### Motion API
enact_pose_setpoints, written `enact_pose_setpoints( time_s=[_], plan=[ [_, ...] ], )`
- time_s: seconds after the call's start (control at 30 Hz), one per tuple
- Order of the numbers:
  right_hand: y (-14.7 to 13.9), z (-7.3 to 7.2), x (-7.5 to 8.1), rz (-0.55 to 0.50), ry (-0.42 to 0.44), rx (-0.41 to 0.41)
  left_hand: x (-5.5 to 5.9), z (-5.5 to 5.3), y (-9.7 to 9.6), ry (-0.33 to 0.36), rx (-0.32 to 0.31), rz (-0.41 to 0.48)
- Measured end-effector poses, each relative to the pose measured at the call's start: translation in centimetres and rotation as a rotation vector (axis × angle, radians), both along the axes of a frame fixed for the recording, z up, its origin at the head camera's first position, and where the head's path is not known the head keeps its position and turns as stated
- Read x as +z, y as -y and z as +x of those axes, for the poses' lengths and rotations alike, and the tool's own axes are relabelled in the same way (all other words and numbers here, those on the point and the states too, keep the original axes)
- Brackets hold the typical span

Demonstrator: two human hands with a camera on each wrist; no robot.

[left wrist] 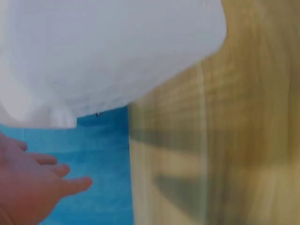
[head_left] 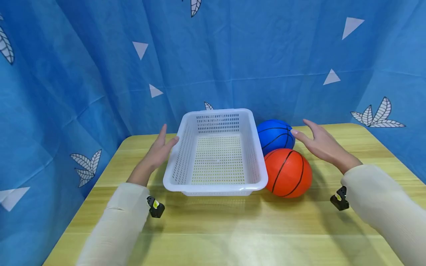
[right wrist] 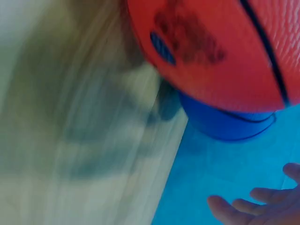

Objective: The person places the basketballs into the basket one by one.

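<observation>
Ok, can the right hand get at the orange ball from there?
Probably yes: the right hand is open and empty, with nothing showing between it and the orange ball, though the basket sits close on the ball's left.

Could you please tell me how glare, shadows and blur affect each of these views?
Head view: mostly crisp, with pale glare on the near part of the tabletop and soft shadows across it; left wrist view: tabletop blurred, white basket soft and washed out; right wrist view: tabletop smeared, red ball noticeably clearer.

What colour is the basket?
White all over; the basket shows best in the head view.
</observation>
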State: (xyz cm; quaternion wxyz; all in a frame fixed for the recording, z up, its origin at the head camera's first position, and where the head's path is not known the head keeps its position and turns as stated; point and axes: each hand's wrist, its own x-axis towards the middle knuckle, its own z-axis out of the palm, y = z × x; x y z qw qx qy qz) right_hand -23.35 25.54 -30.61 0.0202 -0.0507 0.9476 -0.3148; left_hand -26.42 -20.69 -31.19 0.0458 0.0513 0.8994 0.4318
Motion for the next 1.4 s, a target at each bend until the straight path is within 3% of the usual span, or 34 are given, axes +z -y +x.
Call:
enact_pose_setpoints(
  time_s=[0.2, 0.37, 0.53, 0.63, 0.9, 1.13, 1.4],
  plan=[
    [0.4, 1.9, -0.6, -0.259, 0.066, 0.005, -1.7, 1.3, -0.2, 0.031, 0.007, 0.354],
    [0.8, 3.1, -2.1, -0.506, 0.089, -0.02, -3.5, 2.4, -0.4, 0.122, 0.021, 0.663],
    [1.0, 4.6, -3.7, -0.638, 0.14, -0.034, -5.4, 3.4, -0.5, 0.195, -0.074, 0.937],
    [1.4, 5.2, -4.3, -0.671, 0.19, -0.01, -6.2, 4.1, -0.5, 0.23, -0.098, 0.987],
    [1.7, 6.3, -5.1, -0.726, 0.249, 0.017, -7.0, 5.1, -1.2, 0.284, -0.015, 1.022],
    [2.0, 6.2, -5.7, -0.738, 0.252, 0.014, -7.0, 5.3, -1.6, 0.269, -0.051, 1.064],
    [1.5, 6.2, -6.4, -0.81, 0.24, -0.001, -7.5, 5.3, -1.8, 0.258, -0.055, 1.036]
  ],
)
